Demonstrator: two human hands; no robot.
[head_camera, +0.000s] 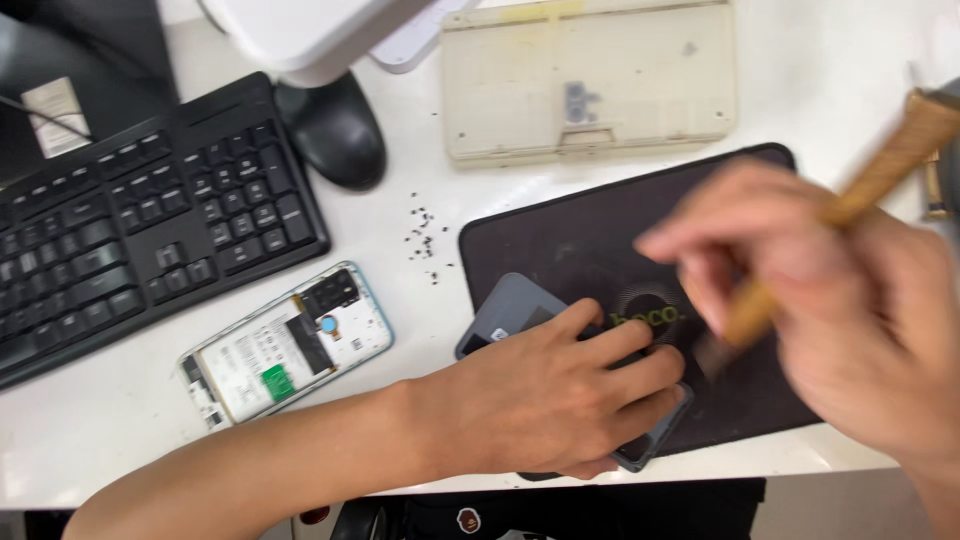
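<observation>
My left hand (555, 395) lies flat on a dark grey phone (510, 312) and presses it onto a black work mat (600, 225) near the table's front edge. My right hand (835, 300), blurred by motion, grips a brush with a wooden handle (880, 175) just right of the phone, bristle end pointing down toward the mat. An opened phone (285, 345) with its back off, showing circuit board and battery, lies to the left of the mat.
A black keyboard (140, 220) fills the left side, with a black mouse (335, 130) behind it. Several tiny dark screws (425, 235) are scattered on the white table. A beige plastic case (590, 75) lies at the back.
</observation>
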